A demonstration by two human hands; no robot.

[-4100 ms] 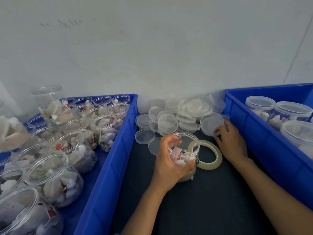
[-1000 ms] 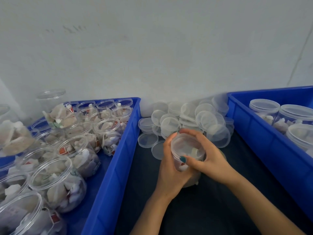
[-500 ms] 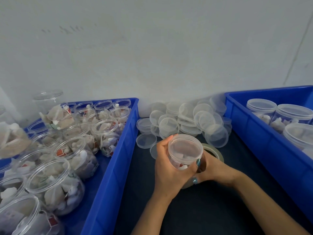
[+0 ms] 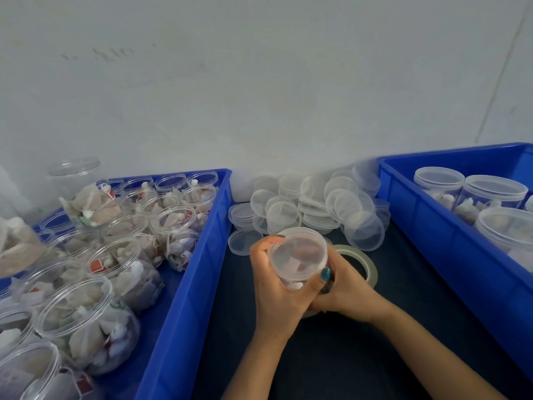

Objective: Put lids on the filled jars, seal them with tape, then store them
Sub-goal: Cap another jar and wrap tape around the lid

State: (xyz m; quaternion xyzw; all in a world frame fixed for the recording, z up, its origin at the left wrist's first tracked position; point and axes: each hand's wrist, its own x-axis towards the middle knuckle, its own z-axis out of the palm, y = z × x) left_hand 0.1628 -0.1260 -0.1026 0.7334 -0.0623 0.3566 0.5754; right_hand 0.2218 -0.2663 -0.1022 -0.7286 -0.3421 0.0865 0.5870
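Clear plastic jar, lidded and filled, over dark mat. Left hand wraps jar's left side. Right hand: thumb curled on jar's right side, other fingers hidden. Tape roll just right of jar; loose lids behind it.

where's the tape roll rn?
Head view, centre: the tape roll lies on the dark mat just right of the lidded jar, its near edge covered by the right hand, loose lids behind it.
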